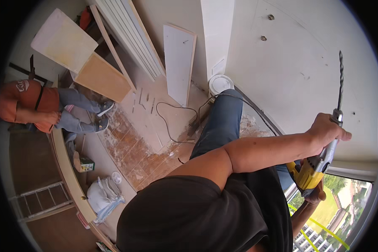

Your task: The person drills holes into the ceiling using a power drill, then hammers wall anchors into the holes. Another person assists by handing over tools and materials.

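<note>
I stand high above the floor, next to a white wall. A yellow and grey power drill sits in both my hands, its long twist bit pointing up along the wall. My left hand wraps the grey front of the drill just below the chuck. My right hand grips the handle underneath and is mostly hidden by the drill body. My jeans-clad leg reaches down toward the floor.
Two fixings stick out of the wall. A white bucket, a black cable and leaning boards are on the dusty tiled floor. A person in an orange shirt sits at left. A ladder lies lower left, and a window is lower right.
</note>
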Available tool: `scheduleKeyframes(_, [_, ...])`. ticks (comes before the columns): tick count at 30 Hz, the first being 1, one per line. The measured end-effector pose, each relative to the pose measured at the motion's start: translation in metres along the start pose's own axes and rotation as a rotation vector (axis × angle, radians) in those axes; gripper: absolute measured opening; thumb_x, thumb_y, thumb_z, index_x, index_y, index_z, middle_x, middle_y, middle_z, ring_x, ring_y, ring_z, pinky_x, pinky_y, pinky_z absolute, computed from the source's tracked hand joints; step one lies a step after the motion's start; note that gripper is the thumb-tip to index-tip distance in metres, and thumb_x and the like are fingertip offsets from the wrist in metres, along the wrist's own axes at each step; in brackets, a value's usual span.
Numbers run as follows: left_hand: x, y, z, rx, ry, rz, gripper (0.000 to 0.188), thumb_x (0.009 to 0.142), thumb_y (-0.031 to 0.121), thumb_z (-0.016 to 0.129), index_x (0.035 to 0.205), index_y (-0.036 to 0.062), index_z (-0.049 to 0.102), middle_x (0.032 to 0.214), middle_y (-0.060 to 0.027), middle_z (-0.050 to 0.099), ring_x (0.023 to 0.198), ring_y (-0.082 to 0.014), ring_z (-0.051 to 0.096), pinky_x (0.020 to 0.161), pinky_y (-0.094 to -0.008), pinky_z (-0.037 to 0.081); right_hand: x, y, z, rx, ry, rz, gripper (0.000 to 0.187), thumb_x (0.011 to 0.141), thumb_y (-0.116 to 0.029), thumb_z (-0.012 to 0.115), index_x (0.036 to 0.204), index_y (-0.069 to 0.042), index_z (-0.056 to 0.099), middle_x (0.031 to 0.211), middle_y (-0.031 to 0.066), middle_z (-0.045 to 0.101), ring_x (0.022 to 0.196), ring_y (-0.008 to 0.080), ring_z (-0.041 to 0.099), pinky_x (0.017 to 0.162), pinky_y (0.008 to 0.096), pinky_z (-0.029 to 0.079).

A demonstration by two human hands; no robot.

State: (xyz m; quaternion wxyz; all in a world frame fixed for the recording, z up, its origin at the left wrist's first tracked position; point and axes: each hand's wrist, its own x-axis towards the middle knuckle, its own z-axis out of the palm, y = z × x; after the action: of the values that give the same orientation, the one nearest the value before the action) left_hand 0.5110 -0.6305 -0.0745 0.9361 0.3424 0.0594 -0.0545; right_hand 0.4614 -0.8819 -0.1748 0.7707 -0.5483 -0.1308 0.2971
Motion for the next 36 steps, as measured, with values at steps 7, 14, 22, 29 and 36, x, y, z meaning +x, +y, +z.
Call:
scheduleKeyframes(7, [-0.016, -0.044, -0.057, 0.751, 0.055, 0.065, 0.044, 0.062, 0.035, 0.086, 0.082, 0.0008, 0.067, 0.081, -0.0174, 0.069, 0.082, -0.0312, 0.067, 0.08, -0.0387, 0.051, 0.035, 0.086, 0.013, -0.255, 0.295, 0.087, 0.101, 0.06, -0.031, 0.086, 0.144, -0.002, 0.036, 0.131, 0.0124, 0.051, 0.118, 0.0257, 0.051, 0.101, 0.0428, 0.043])
scheduleKeyframes(14, [-0.041, -0.013, -0.206, 0.833, 0.007, 0.459, 0.047, 0.073, 0.029, 0.081, 0.104, -0.0019, 0.064, 0.096, -0.019, 0.069, 0.091, -0.0275, 0.07, 0.079, -0.0372, 0.055, 0.015, 0.064, 0.075, -0.263, 0.557, 0.414, 0.086, 0.073, -0.032, 0.079, 0.142, 0.0, 0.038, 0.131, 0.013, 0.055, 0.118, 0.0263, 0.053, 0.104, 0.0385, 0.041])
scheduleKeyframes(22, [-0.178, -0.085, -0.683, 0.244, 1.694, -0.066, 0.02, 0.083, 0.015, 0.062, 0.084, -0.0044, 0.068, 0.07, -0.0118, 0.066, 0.06, -0.0232, 0.062, 0.056, -0.0361, 0.051, 0.007, 0.049, 0.081, 0.003, 0.635, 0.163, 0.054, 0.091, -0.044, 0.065, 0.122, 0.0, 0.056, 0.119, 0.0172, 0.062, 0.114, 0.0306, 0.059, 0.104, 0.0478, 0.047])
scheduleKeyframes(29, [-0.234, -0.227, -0.769, 1.559, 1.146, -0.721, 0.025, 0.085, 0.02, 0.057, 0.091, 0.0025, 0.074, 0.1, -0.0215, 0.071, 0.093, -0.0396, 0.069, 0.081, -0.0508, 0.053, 0.014, 0.072, 0.056, 0.035, 0.953, 0.339, 0.055, 0.091, -0.047, 0.062, 0.121, -0.002, 0.057, 0.116, 0.0164, 0.063, 0.109, 0.0313, 0.061, 0.1, 0.048, 0.048])
scheduleKeyframes(36, [-0.075, -0.186, -0.699, 2.079, 0.462, -0.703, 0.028, 0.095, 0.021, 0.052, 0.111, 0.0086, 0.071, 0.132, -0.0196, 0.056, 0.122, -0.0434, 0.053, 0.096, -0.0513, 0.045, -0.019, 0.068, 0.044, -0.054, 1.22, 0.37, 0.055, 0.091, -0.05, 0.06, 0.121, -0.003, 0.058, 0.113, 0.0156, 0.064, 0.104, 0.032, 0.062, 0.096, 0.0483, 0.05])
